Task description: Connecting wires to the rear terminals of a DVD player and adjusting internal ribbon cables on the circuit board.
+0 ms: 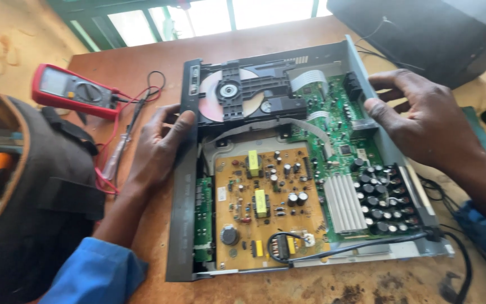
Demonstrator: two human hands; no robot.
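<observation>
**Two hands on an opened disc player**

The player [310, 169] lies with its cover off in the middle of a worn wooden table [142, 62], its dark front panel [182, 197] turned toward the person's left side. Inside, a disc drive [248, 95] with a disc showing under a black clamp sits at the far end. Nearer lies a tan board [265, 208] with yellow parts and small capacitors, and beside it a green board [338, 135] with a ribbed metal heat sink [344, 202] and a cluster of black capacitors [381, 197]. A black cable [367, 245] runs out of the near corner and trails off over the table.

The left hand [161, 143] rests against the front panel beside the drive, fingers loosely curled, thumb pressed on the panel's edge. The right hand [417, 118] is laid on the opposite side wall of the case, fingers spread and bent over the rim toward the green board. Neither hand is closed around anything; both only touch the case.

Both arms wear blue sleeves [94, 273]. To the left of the player, a red multimeter [74, 90] lies with its red and black leads [136, 101] looping over the table. A dark bag [35, 202] stands at the left edge. A black box [423, 28] sits at the far right corner.
</observation>
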